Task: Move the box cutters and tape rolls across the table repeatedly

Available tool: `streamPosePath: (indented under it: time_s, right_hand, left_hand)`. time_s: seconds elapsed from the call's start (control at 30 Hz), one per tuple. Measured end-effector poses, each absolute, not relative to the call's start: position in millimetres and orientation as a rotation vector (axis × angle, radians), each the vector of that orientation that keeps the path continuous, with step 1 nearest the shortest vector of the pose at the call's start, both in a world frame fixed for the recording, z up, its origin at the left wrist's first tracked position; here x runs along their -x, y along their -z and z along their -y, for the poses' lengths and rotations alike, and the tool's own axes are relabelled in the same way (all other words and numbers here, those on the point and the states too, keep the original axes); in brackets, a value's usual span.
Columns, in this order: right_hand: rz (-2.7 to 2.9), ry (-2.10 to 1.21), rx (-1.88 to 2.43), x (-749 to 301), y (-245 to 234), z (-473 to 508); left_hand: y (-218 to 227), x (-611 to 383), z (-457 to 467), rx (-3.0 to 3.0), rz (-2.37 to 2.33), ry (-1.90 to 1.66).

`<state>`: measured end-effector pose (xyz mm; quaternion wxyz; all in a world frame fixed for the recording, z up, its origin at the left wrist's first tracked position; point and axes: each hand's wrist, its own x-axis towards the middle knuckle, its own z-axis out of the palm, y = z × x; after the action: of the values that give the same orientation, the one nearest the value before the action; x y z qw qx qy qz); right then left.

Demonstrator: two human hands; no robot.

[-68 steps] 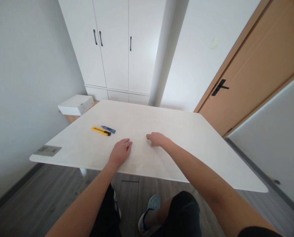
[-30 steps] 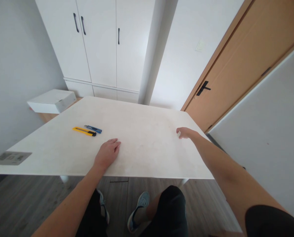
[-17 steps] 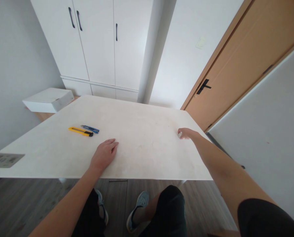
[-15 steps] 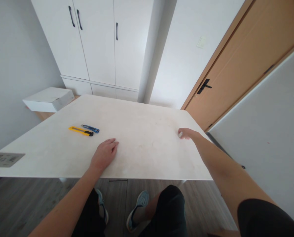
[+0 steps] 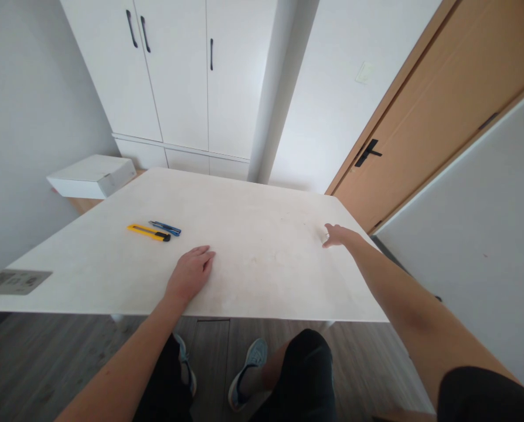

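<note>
My left hand (image 5: pixel 190 272) lies palm down on the white table (image 5: pixel 244 269) near its front edge, fingers stretched out and holding nothing. Beyond it to the left rest a yellow box cutter (image 5: pixel 149 232) and a blue, slimmer utility knife (image 5: pixel 166 228), side by side and nearly parallel. On the table's right side, my right hand (image 5: pixel 334 234) has thumb and fingers spread apart. A small whitish thing (image 5: pixel 327 236) shows between them; it is too small to name, and whether the fingers touch it is unclear.
A white box (image 5: pixel 90 176) sits on a wooden surface past the table's left side. A printed label (image 5: pixel 18 282) is on the table's front left corner. White cabinets (image 5: pixel 174 88) stand behind, and a wooden door (image 5: pixel 420 111) is at the right.
My right hand's thumb and fingers have parted from around the small whitish thing. My left hand has stayed in place, and the view has shifted slightly.
</note>
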<state>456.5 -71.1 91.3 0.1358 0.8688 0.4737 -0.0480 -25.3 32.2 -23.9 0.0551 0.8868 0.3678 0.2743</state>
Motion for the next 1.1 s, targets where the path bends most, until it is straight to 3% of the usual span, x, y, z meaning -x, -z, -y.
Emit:
streamPosePath:
  time_s: [0.17,0.27,0.5,0.83,0.97,1.1]
  right_hand:
    - [-1.872,-0.024,-2.588,-394,-72,91]
    - [-2.143,0.079,-2.556,-339,-37,110]
    - [-2.065,-0.162,-2.651,-275,9,133]
    - [-2.132,-0.247,-2.681,-266,8,112]
    - [-2.4,-0.142,-2.538,-208,-26,51]
    - [-2.657,-0.038,-2.109,-111,-66,-32]
  left_hand:
    - [22,25,-30,-2.697,-1.14,-0.812]
    - [20,25,-28,-2.695,-1.147,-0.796]
    - [17,26,-26,-2.697,-1.156,-0.755]
    - [16,23,-23,-2.639,-1.205,-0.744]
    - [14,23,-22,-2.619,-1.194,-0.767]
    - [13,24,-23,-2.558,-1.14,-0.806]
